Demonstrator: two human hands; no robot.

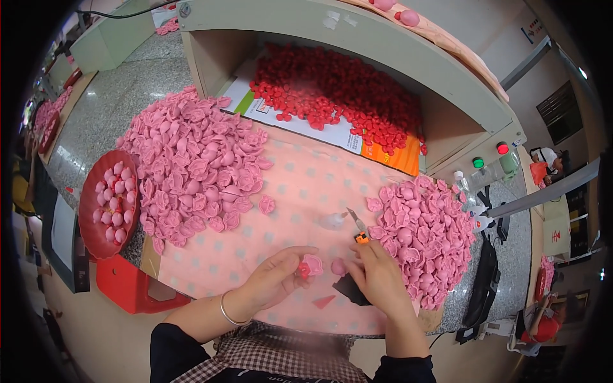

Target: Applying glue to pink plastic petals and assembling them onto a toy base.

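A: Where does the pink flower piece (pixel 311 264) sit?

B: Low in the frame, just left of centre, pinched at the fingertips of the left hand (pixel 276 279), which is closed around it.

A: And the right hand (pixel 378 276)?

B: Just right of the piece, fingers curled toward it, nearly touching. Whether it grips anything cannot be told. The orange-handled cutter (pixel 359 230) lies just above it, its long axis slanting toward the upper left.

A: Which hand is nearer the right-hand pile of pink petals (pixel 424 236)?

B: The right one.

red tray w/ pink balls (pixel 96 223) | red pieces heap in box (pixel 332 99) | red & green buttons (pixel 490 155) | red stool (pixel 124 284)
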